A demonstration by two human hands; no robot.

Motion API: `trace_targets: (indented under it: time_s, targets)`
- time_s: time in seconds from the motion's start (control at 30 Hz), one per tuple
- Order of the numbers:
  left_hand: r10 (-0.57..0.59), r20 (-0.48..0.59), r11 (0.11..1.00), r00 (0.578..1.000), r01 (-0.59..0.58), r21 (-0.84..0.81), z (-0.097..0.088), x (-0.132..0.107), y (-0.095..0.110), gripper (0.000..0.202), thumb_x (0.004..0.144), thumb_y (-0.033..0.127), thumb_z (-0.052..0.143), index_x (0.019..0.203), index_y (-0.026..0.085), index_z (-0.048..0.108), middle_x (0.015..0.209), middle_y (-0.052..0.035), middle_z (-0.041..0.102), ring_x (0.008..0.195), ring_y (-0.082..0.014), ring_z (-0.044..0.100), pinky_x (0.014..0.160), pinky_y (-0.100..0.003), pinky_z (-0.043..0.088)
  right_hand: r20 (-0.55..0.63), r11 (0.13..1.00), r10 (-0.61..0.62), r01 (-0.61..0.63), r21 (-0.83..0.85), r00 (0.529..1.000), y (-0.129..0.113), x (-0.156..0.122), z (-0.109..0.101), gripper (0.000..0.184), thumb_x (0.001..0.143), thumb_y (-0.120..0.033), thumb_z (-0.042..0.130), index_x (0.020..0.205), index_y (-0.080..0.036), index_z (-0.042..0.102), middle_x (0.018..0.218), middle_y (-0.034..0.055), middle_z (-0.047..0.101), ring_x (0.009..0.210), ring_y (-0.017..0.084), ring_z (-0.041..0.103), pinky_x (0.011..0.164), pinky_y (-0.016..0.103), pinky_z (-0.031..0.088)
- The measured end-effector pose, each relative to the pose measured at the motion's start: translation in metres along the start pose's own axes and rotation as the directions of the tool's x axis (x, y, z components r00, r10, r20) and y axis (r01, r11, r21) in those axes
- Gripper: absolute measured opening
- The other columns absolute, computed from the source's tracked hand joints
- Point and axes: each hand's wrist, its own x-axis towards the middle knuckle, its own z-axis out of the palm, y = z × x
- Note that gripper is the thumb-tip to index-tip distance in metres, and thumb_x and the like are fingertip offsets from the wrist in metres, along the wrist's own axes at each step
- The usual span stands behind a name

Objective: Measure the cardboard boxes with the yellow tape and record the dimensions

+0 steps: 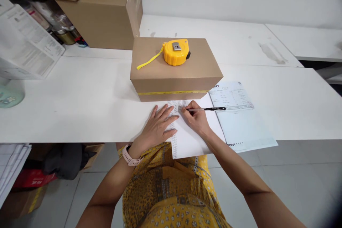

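Observation:
My right hand (196,117) is closed around a black pen (213,109), its tip at the upper part of a white sheet of paper (196,140). Handwritten-looking lines run along the sheet's top and left side. Spread flat, my left hand (160,124) rests across the sheet's left edge and the table. Just beyond both hands stands a closed cardboard box (149,85) with a yellow tape strip along its front. A yellow tape measure (175,52) with a wrist strap lies on the box's top. Under the sheet's right side is a printed document (240,123).
The white table (80,107) has its front edge close to my body. Large cardboard boxes (107,17) are stacked at the back left. Left of them are a white printed carton (24,42) and a pale green object (10,95). A dark bag (64,160) sits below the table.

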Motion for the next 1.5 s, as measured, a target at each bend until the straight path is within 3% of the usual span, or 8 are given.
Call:
trace_targets:
  time_s: [1.5]
  targets:
    - [0.014,0.004,1.0,1.0,-0.015,0.005,0.0004,-0.0005,-0.0012,0.048,0.104,0.05,0.054,0.145,0.025,0.058,0.168,-0.0112,0.037,0.16,-0.032,0.024,0.13,-0.063,0.014,-0.02,0.998,0.049,-0.048,0.043,0.999,-0.0048,0.0011,0.0001,0.027,0.079,-0.035,0.067,0.068,-0.025,0.046,0.056,-0.0064,0.042,0.055,0.011,0.037,0.053,0.027,0.029]
